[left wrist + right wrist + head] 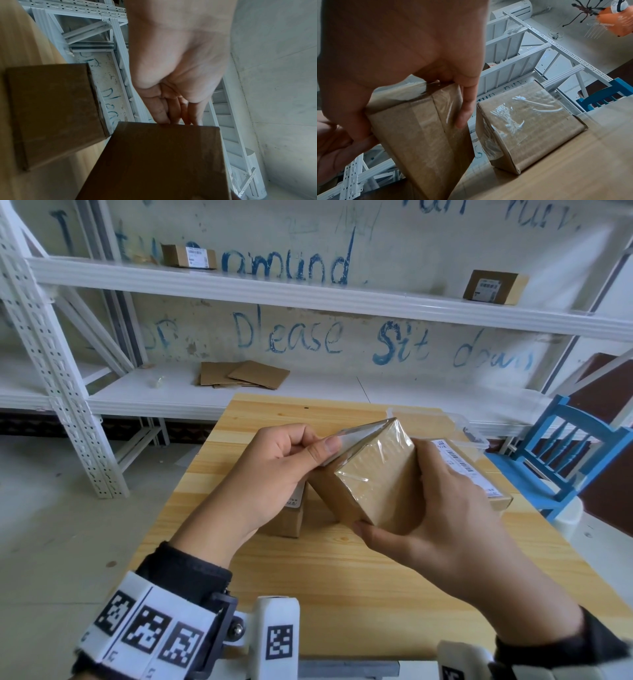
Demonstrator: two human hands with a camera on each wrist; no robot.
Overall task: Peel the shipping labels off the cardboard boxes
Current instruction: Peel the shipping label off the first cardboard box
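In the middle of the head view, both hands hold one box (373, 474) up above the table (308, 570). The box is tilted, with one corner pointing up. Shiny clear tape covers its top face.

The right hand (442, 508) grips the box from the right side. Its thumb curls under the near corner and its fingers (465, 108) wrap over the far side. The left hand (274, 470) is at the upper left edge of the box. Its thumb and fingers pinch a thin sheet, the label (356, 436), which stands away from the box along that edge. Its underside looks grey.

A second box (479, 477) lies on the table at the right, just behind the right hand. It has a white label with bar codes on top. A third box (287, 515) sits on the table under the left hand, mostly hidden.

In the upper part of the head view, white shelves (308, 296) hold two more small boxes. Flat cardboard pieces (243, 374) lie on the lower shelf. A blue chair (565, 446) stands at the right edge.
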